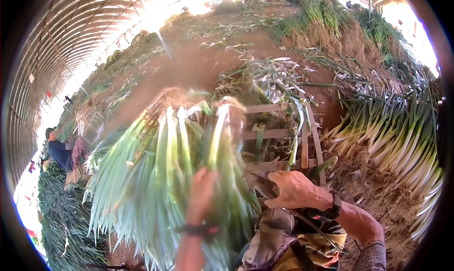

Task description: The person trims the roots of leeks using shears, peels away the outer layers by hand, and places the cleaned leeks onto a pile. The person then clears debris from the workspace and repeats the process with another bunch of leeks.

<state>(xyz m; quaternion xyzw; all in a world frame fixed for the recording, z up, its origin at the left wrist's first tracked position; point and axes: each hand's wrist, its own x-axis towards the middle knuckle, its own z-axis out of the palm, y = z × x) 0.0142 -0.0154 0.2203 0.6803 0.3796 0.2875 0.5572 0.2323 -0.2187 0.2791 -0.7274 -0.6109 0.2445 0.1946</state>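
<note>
My left hand, smeared by motion, closes on green onions just below their white part; their blurred roots point away from me. Under and beside it spreads a large heap of green onions, leaves hanging toward me. To the right, my right hand is curled around a dark, ridged, handle-like tool, mostly hidden by the hand and blur. A thin dark hose or cord runs from below that hand toward my lap.
A wooden slatted frame stands ahead with stripped leaves piled behind it. At right lies a long row of green onions, roots toward me. More bundles stand farther back. A person is at far left beside another leafy pile.
</note>
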